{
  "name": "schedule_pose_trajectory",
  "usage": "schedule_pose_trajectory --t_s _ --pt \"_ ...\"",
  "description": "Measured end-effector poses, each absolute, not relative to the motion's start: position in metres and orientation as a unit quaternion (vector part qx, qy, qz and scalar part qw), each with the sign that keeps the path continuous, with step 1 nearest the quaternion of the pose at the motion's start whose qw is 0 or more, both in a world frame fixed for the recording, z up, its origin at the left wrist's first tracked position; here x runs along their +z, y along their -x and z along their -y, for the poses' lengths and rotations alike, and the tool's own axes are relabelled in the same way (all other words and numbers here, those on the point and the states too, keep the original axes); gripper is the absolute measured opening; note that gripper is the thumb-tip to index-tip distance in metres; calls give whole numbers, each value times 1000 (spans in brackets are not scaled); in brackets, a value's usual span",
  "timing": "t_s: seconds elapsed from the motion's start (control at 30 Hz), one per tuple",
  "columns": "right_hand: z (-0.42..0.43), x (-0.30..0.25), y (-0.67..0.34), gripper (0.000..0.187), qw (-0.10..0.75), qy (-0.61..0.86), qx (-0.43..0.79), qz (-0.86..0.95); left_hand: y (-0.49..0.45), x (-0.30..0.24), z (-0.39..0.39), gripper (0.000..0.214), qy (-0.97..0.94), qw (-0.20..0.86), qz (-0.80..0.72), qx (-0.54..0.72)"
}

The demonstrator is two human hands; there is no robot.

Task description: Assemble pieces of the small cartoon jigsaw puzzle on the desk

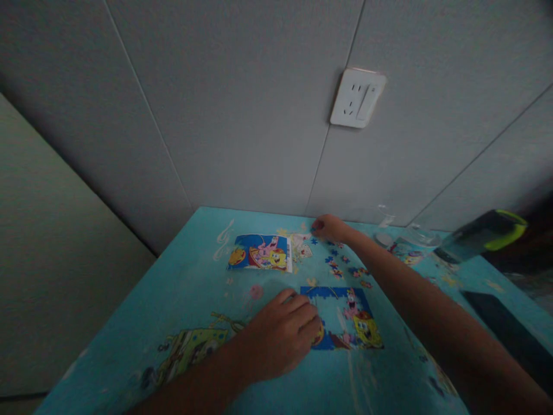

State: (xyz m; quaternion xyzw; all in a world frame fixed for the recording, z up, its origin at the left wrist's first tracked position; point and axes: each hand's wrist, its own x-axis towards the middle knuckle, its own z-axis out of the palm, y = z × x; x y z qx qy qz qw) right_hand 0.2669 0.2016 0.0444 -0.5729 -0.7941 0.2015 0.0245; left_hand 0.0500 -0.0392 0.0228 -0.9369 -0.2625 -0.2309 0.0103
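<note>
A partly assembled cartoon jigsaw puzzle (pixel 366 328) lies on the table, its frame joined and a gap in its middle. Over its left edge rests my left hand (pixel 287 334), fingers lying bent on the pieces and gripping nothing I can see. Farther off, my right hand (pixel 330 228) reaches to the back of the table. Its fingers are pinched at a small blue puzzle piece, mostly hidden by the fingertips. Several loose puzzle pieces (pixel 333 266) are scattered below that hand. To their left is a printed reference picture (pixel 261 252) with the same cartoon scene.
The table (pixel 194 288) has a turquoise cartoon cover and meets a grey wall with a socket (pixel 358 98). On the right are a clear plastic container (pixel 415 245), a dark bottle with a lime-green end (pixel 479 235) and a flat black object (pixel 510 334).
</note>
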Motion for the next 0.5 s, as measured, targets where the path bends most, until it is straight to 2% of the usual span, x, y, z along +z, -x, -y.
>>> schedule_pose_trajectory --t_s 0.13,0.27,0.43,0.5 --pt "-200 43 -266 28 52 581 245 775 -51 23 39 17 940 -13 262 -217" --pt "-184 55 -271 16 129 579 266 760 -51 23 39 16 940 -23 265 -214" --pt "-109 67 -294 23 235 561 273 745 -51 23 40 22 930 -23 282 -235" --pt "-65 60 -299 25 269 551 277 740 -51 21 39 33 914 -26 311 -261"
